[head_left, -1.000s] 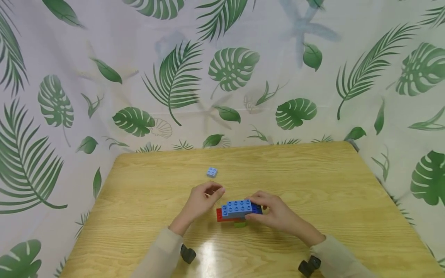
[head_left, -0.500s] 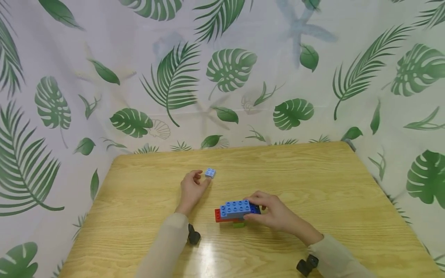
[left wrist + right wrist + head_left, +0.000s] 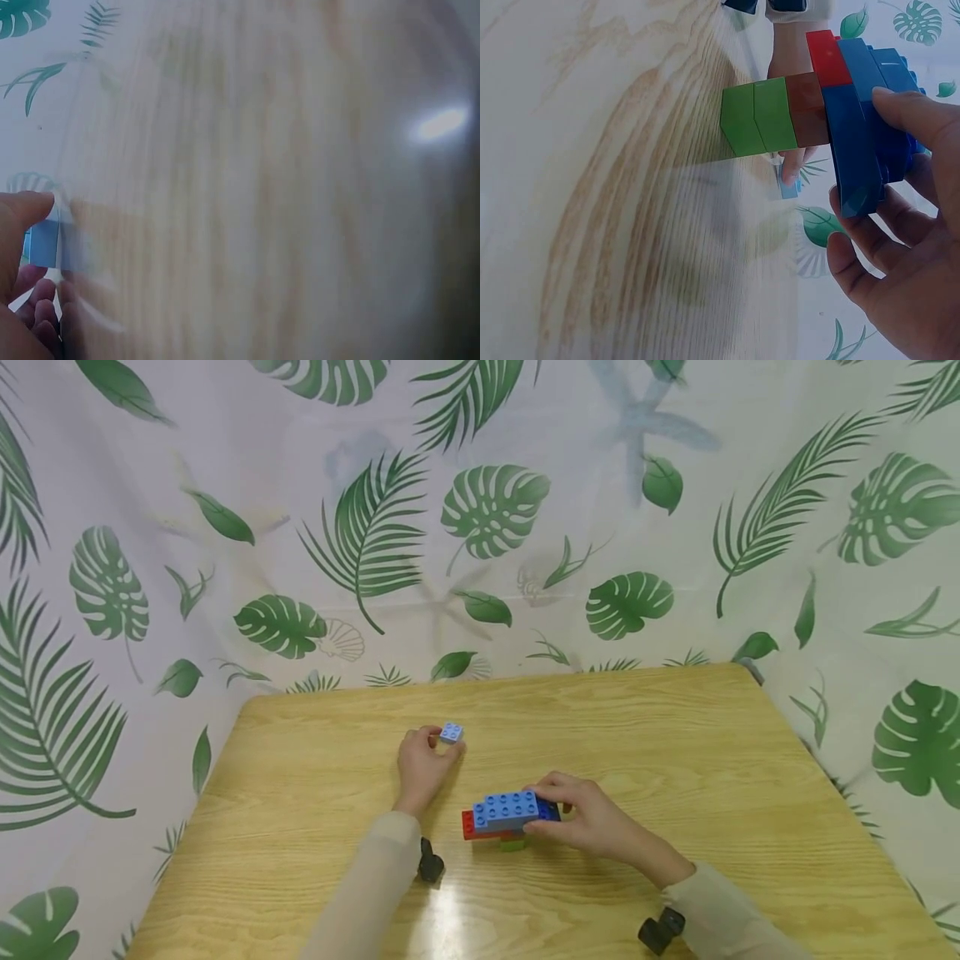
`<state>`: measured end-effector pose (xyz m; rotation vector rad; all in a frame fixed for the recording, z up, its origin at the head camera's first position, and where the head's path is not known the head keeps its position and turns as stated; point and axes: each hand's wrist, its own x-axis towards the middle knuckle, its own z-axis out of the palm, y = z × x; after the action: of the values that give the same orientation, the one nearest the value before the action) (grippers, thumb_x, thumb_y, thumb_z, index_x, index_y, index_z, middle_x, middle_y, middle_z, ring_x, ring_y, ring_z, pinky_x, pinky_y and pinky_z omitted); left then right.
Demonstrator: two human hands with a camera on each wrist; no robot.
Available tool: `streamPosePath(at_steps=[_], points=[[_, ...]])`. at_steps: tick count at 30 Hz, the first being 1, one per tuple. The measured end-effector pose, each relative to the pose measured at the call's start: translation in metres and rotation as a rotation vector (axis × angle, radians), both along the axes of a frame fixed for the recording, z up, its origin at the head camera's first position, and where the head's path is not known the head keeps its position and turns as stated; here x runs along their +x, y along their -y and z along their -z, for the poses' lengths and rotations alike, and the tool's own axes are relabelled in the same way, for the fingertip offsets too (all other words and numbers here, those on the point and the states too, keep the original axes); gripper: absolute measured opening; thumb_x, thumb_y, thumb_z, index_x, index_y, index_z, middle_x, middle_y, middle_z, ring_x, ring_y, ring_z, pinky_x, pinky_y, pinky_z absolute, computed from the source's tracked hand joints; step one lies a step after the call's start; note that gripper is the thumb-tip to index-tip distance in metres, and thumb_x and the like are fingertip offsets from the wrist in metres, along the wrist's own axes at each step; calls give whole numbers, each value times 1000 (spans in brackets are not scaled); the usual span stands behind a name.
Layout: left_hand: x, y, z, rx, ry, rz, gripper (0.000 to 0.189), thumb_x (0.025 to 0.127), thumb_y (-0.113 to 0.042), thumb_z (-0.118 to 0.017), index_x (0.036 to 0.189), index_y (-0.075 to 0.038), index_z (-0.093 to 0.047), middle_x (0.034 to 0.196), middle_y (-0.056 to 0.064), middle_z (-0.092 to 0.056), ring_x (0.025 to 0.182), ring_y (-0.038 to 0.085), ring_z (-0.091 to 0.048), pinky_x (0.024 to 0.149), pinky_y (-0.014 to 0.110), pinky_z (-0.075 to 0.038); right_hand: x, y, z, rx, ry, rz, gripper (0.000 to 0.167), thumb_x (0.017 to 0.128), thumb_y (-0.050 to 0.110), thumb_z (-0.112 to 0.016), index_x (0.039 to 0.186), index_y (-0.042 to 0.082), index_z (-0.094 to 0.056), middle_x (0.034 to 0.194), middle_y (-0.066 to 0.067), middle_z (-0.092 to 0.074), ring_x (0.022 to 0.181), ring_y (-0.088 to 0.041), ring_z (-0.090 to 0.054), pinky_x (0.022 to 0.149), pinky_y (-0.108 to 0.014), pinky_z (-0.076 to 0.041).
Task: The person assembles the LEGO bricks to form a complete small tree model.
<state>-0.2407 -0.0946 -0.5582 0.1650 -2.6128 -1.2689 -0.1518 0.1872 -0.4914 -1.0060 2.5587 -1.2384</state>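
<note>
Far from me on the table lies a small light-blue building brick with studs on top. My left hand has its thumb and a finger at opposite sides of that brick, pinching it, as the left wrist view shows. My right hand grips the right end of a brick build, thumb on one side and fingers on the other. Light-blue, dark-blue and red bricks make its wide top. Under them, the right wrist view shows a brown brick and green bricks forming a narrow column.
The wooden table has its far edge against a white leaf-printed curtain, which also hangs along both sides. Black wrist cameras are strapped over the light sleeves.
My left hand has moved from beside the build out to the small light-blue brick, and its thumb and finger have come together on it. The right hand has kept its grip on the build.
</note>
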Motion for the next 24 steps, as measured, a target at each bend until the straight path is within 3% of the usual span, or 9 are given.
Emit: streamPosePath(at_steps=[6, 11, 15, 24], points=[[-1, -5, 0, -50, -26, -46, 41, 89, -27, -84, 117, 1, -73, 95, 14, -62, 85, 26, -52, 78, 37, -40, 0, -1, 0, 9, 19, 1, 51, 98, 32, -77, 141, 6, -67, 121, -1, -70, 93, -5, -55, 76, -35, -53], [-1, -3, -1, -61, -65, -32, 37, 89, -25, -82, 114, 2, -73, 94, 15, -65, 84, 27, -57, 79, 39, -44, -2, -2, 0, 11, 29, -2, 53, 98, 34, -77, 141, 5, -66, 121, -1, -70, 93, -5, -55, 76, -32, -52], [3, -1, -9, -74, -81, 51, 37, 92, -29, -81, 114, 0, -73, 96, 14, -67, 84, 25, -59, 79, 39, -49, -2, -2, -1, 12, 25, -1, 53, 97, 32, -78, 141, 5, -66, 121, -2, -70, 92, -5, -55, 75, -30, -52], [20, -4, -45, -35, -109, 329, 40, 92, -27, -81, 123, -3, -72, 107, 11, -73, 91, 22, -68, 78, 32, -56, -3, -1, -2, 11, 31, -5, 53, 97, 32, -78, 141, 4, -67, 120, -2, -70, 92, -5, -56, 76, -29, -52]])
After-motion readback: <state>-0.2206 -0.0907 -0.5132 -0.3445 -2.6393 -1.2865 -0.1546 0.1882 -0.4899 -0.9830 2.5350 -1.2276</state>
